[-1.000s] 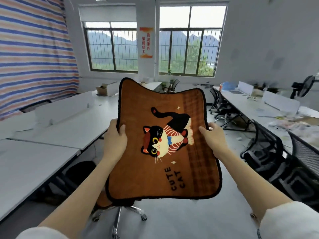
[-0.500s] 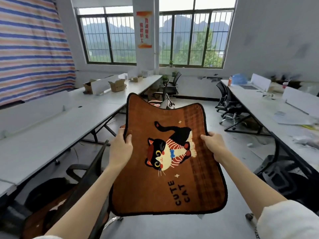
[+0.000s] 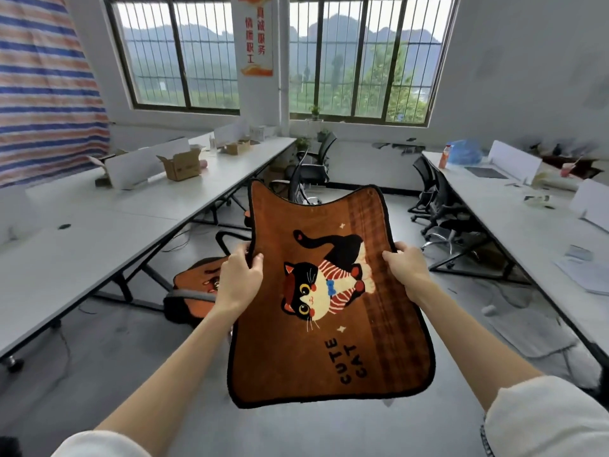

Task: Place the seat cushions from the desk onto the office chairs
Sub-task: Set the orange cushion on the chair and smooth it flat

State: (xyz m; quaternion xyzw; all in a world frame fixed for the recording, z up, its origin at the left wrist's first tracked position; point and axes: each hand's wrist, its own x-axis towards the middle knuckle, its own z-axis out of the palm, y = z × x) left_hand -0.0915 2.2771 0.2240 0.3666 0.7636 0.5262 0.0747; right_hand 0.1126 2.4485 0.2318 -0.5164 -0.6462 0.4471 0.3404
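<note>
I hold the brown cat cushion (image 3: 329, 301) out in front of me, in the air above the grey floor (image 3: 108, 351), its face tipped up toward me. My left hand (image 3: 239, 278) grips its left edge, thumb curled over the top and fingers (image 3: 245, 250) wrapped under the black trim. My right hand (image 3: 407, 265) pinches the right edge the same way, fingers folded round the border. Both side edges are pulled taut; the far edge sags in the middle between two raised corners, and the near edge hangs free at 6 o'clock.

At 9 o'clock, just beyond my left wrist, an office chair (image 3: 194, 296) already carries a second cushion (image 3: 201, 278), partly hidden by my arm. The long white worktop (image 3: 99, 232) runs along 10 o'clock, its edge close to that chair. Another worktop (image 3: 527, 232) lines 2 to 3 o'clock, with dark chairs (image 3: 441, 206) tucked against it. Between the two rows the floor lies open toward 12 o'clock, where one more chair (image 3: 313, 166) stands near the windows (image 3: 362, 57).
</note>
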